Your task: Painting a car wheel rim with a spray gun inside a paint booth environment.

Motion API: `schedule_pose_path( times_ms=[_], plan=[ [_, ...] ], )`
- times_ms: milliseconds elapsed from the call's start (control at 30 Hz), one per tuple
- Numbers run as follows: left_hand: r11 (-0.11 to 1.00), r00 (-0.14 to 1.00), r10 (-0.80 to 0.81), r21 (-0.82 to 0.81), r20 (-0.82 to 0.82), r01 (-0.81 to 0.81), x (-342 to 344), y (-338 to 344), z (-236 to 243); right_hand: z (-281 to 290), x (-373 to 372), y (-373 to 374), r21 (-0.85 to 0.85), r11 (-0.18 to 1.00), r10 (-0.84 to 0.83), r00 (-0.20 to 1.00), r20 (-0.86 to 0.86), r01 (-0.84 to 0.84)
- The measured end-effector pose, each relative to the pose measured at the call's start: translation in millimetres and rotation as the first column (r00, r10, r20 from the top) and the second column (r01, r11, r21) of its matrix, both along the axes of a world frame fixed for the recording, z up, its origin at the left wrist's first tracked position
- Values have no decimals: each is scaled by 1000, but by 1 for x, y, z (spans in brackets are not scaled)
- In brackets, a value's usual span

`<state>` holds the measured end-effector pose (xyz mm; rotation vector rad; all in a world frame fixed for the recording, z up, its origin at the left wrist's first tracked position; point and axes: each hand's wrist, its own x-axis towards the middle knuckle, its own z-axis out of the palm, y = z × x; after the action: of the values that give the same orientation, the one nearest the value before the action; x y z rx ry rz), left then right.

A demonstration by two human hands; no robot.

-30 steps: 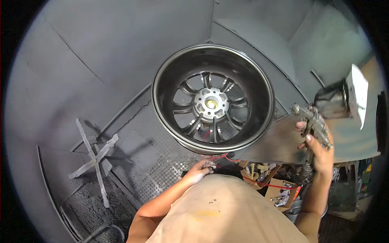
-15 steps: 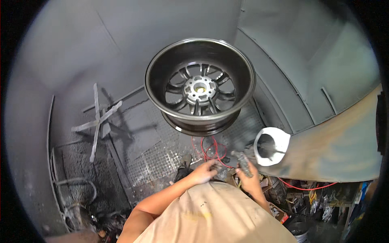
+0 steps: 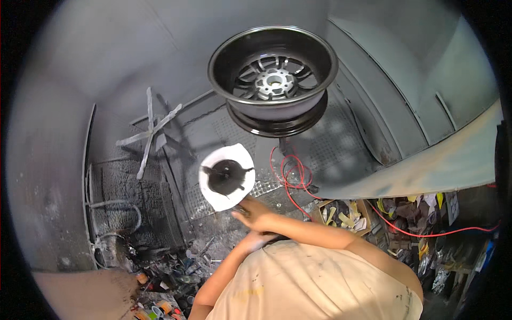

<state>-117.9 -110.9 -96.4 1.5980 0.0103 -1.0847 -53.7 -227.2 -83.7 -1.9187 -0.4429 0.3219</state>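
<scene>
My right hand (image 3: 256,214) reaches across to the left, its fingers closed round what looks like the grip of a spray gun. On top of that gun sits a white-rimmed cup (image 3: 212,198) with a dark-stained inside; most of the gun's body is hidden beneath it. My left hand (image 3: 260,241) lies near my waist, just under the right wrist, blurred and with its fingers out of sight. Beyond both hands, a black car wheel rim (image 3: 277,112) stands raised above the floor, its spokes and pale hub showing inside.
A red hose (image 3: 290,184) coils on the floor below the rim and runs right. A grey cross-shaped stand (image 3: 152,130) is at the left. Grey booth walls (image 3: 176,48) curve around. At the right stand a cardboard box (image 3: 344,216) and cluttered shelves; cups and bottles (image 3: 160,309) crowd the lower left.
My right hand has swung from right to left, carrying the white-rimmed cup past my front. My left hand has drawn in below the right wrist. The view has shifted, so the rim appears higher.
</scene>
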Motion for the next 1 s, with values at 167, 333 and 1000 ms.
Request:
schedule_pose_path(
  times_ms=[167,333,1000],
  plan=[
    [783,670,588,-113,453,-611,-50,64,-42,40,7,132,208,978,-46,986,157,13],
    [280,116,878,-303,464,-911,-92,166,-29,37,-11,242,180,967,143,969,200,-180],
    [169,184,956,85,226,-982,-220,716,45,-107,-135,224,-171,983,-17,911,-412,-59]
  ],
)
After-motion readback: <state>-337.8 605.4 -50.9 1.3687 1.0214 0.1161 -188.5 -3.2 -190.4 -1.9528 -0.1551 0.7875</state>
